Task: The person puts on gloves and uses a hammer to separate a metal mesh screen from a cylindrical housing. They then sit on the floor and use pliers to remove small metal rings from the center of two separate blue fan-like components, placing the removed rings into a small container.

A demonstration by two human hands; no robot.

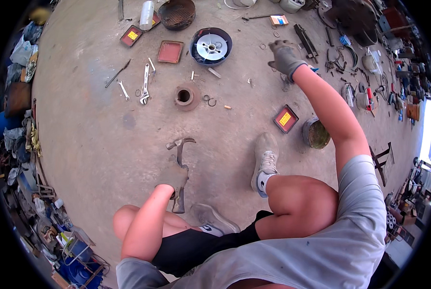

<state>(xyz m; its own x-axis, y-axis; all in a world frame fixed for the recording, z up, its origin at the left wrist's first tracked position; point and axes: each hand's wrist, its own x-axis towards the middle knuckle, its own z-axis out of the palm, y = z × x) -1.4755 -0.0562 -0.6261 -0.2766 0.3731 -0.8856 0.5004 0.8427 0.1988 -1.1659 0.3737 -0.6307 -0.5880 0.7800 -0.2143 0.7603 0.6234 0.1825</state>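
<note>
My left hand [173,174], in a grey work glove, is closed around the handle of a claw hammer [179,149]. The hammer's head points away from me, and the handle's end sticks out below the fist. My right hand [286,57], gloved too, is stretched far forward to the right over the floor. Its fingers look spread, thumb out to the left, and nothing shows in them. Beside it lie a long dark metal bar piece [306,42] and a small ring [263,46].
Ahead lie a rusty flanged hub [186,97], a black pan holding a silver disc [211,46], an adjustable wrench [144,84], a smaller wrench [123,90] and a red tray [170,51]. A bucket [315,133] stands by my right knee. Clutter lines both sides.
</note>
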